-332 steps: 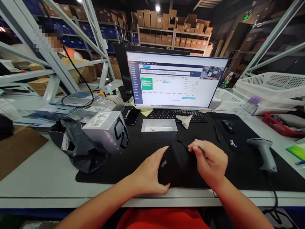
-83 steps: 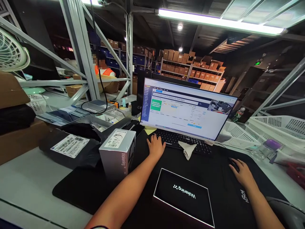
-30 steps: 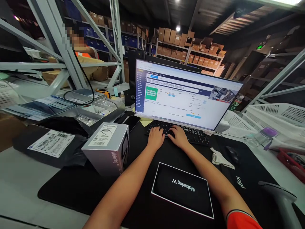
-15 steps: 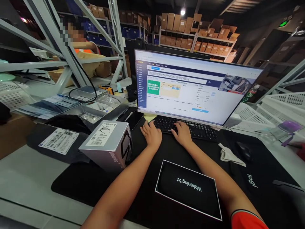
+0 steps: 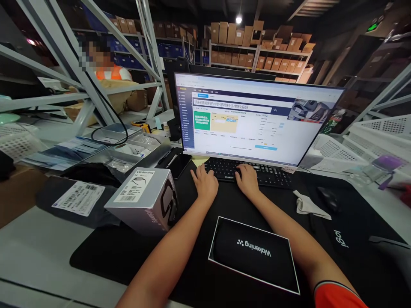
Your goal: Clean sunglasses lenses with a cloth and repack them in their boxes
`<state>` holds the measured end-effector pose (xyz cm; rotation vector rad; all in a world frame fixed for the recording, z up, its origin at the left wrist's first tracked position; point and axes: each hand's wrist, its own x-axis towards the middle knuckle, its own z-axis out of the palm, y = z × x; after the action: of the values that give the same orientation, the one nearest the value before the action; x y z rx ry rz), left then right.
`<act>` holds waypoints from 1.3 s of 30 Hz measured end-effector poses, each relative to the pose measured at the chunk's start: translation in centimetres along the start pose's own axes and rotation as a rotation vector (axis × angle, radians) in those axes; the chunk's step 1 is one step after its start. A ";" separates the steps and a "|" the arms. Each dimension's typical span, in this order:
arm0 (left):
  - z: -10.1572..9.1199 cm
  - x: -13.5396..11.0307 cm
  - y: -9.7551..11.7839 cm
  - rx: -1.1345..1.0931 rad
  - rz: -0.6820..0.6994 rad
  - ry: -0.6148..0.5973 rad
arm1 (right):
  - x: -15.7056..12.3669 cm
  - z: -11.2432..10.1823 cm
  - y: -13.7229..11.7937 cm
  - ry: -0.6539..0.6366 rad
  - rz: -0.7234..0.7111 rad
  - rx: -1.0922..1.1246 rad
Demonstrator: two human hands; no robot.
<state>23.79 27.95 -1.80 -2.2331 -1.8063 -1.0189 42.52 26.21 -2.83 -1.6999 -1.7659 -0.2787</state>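
Both hands rest on a black keyboard (image 5: 257, 171) under a wide lit monitor (image 5: 253, 119). My left hand (image 5: 204, 182) lies at the keyboard's left end, fingers spread over the keys. My right hand (image 5: 247, 179) lies near the middle, fingers down on the keys. Neither holds anything. Between my forearms, a silver tray holding a black "Wakening" case (image 5: 255, 254) sits on the black desk mat (image 5: 109, 252). A silver "Wakening" box (image 5: 144, 199) lies tilted to the left of my left arm.
A black mailer bag with a label (image 5: 78, 196) lies far left. A phone (image 5: 178, 164), a crumpled cloth (image 5: 310, 206) and a mouse (image 5: 327, 199) sit on the mat. White baskets (image 5: 379, 132) stand right. A person in orange (image 5: 109, 70) is behind the shelf frame.
Over eleven seconds the black case went from my hands into the tray. My right hand left the mouse for the keyboard. In the last second both hands barely shifted on the keys.
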 end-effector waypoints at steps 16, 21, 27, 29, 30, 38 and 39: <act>1.5 0.6 0.7 -0.034 0.277 -0.117 | 0.0 0.2 -0.6 -0.071 -0.057 0.017; 1.2 0.5 0.8 -0.015 0.282 -0.143 | -0.1 -0.1 -0.4 -0.087 -0.026 -0.058; 1.1 -0.1 1.1 0.023 0.281 -0.157 | 0.0 -0.9 1.6 -0.019 0.189 -0.227; 1.1 -0.2 1.1 0.035 0.277 -0.161 | 0.0 -1.0 2.0 -0.011 0.205 -0.253; 1.2 -0.2 1.1 0.041 0.274 -0.162 | 0.1 -1.0 2.1 -0.011 0.205 -0.262; 1.2 -0.2 1.2 0.065 0.260 -0.173 | 0.1 -0.8 2.6 -0.022 0.177 -0.293; 1.1 -0.2 1.2 0.065 0.259 -0.174 | 0.2 -0.7 2.7 -0.023 0.179 -0.295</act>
<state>25.39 27.90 -2.41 -2.4987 -1.5269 -0.7292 45.30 26.28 -2.97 -2.0619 -1.6368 -0.4598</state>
